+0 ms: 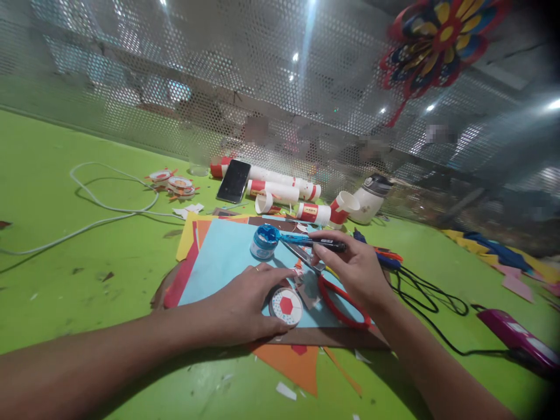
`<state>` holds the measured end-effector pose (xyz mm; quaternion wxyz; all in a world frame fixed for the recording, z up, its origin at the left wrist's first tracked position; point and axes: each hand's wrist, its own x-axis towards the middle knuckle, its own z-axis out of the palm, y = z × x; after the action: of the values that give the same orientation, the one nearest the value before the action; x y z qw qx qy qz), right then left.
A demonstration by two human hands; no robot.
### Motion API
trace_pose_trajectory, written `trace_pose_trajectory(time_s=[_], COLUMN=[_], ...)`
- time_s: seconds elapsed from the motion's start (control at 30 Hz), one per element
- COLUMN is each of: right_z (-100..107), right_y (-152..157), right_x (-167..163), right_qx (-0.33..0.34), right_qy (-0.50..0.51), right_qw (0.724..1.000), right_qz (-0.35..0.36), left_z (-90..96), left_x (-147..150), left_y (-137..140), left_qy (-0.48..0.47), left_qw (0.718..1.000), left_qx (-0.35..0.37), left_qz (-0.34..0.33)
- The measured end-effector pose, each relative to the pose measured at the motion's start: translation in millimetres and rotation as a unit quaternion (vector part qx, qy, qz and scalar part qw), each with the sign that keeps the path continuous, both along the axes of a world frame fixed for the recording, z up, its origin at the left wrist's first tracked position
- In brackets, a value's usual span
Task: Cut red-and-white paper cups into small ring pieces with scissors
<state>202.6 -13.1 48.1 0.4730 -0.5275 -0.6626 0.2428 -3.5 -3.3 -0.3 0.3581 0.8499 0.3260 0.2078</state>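
My left hand (251,303) curves round a small white disc (286,307), its thumb at the near edge. A red hexagon and small blue dots mark the disc's top. In my right hand (356,265) is a black pen-shaped tool (328,240), its far end coated in blue paint. That end reaches the rim of an open jar of blue paint (263,242), which stands upright on a light-blue sheet (214,256). Below my right hand lie red-handled scissors (341,309), partly covered by the hand. Small paper scraps lie between my hands.
Behind the sheet are a phone (234,181), white-and-red paper cups (273,191) and a white jug (371,198). A white cable (109,214) loops at left. Dark cords and a magenta device (516,335) lie at right. Perforated metal (175,76) borders the green table.
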Motion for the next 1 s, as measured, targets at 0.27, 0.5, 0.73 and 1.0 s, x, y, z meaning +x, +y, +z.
trace_pose_trajectory(time_s=[0.27,0.5,0.73,1.0], right_z=[14.3,15.6,4.2,-5.9], right_y=[-4.9,-20.4,-40.0,-39.3], right_x=[23.9,29.5,27.9,29.6], right_qx=[0.035,-0.013,-0.119,-0.169], right_qy=[0.047,0.173,0.222,0.234], right_qw=[0.998,0.984,0.968,0.956], right_qz=[0.019,0.048,0.020,0.061], left_z=[0.9,-1.0,4.3,8.5], left_x=[-0.1,2.1,2.6,1.5], left_y=[0.3,2.9,0.3,-2.8], left_qy=[0.009,0.034,0.034,0.055], left_qw=[1.000,0.999,0.999,0.998], left_qx=[0.024,0.031,0.000,-0.034], left_qz=[-0.009,-0.005,0.009,0.020])
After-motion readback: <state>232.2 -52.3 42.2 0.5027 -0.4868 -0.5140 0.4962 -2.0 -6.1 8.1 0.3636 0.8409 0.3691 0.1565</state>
